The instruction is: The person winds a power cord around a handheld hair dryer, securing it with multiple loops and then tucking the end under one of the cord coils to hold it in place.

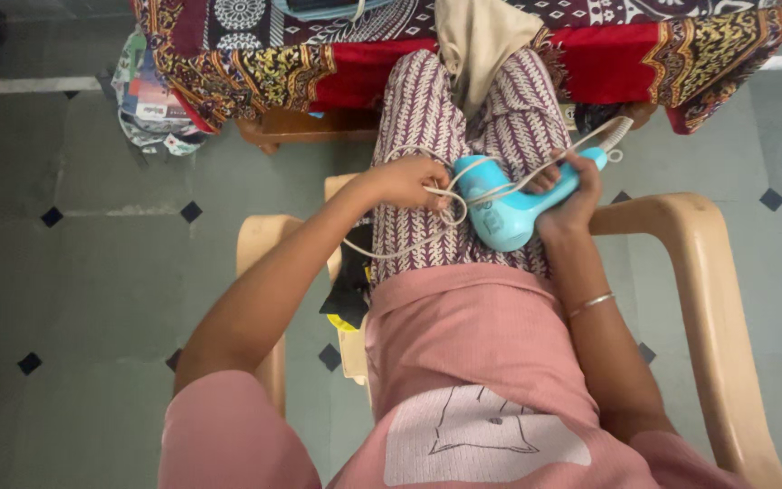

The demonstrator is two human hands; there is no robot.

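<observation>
A light blue hair dryer (500, 213) lies across my lap on patterned purple-and-white trousers. My right hand (570, 190) is closed around its handle. The dryer's white cord (450, 210) loops around the body of the dryer. My left hand (409, 181) pinches this cord just left of the dryer. More cord runs up to the right past the handle's grey strain relief (615, 134).
I sit in a beige plastic armchair (699, 272). Ahead stands a bed with a red and yellow patterned cover (626, 54) and a beige cloth (477, 41) hanging off it. A black object (350, 290) lies beside my left thigh. Papers (142, 100) lie on the tiled floor at left.
</observation>
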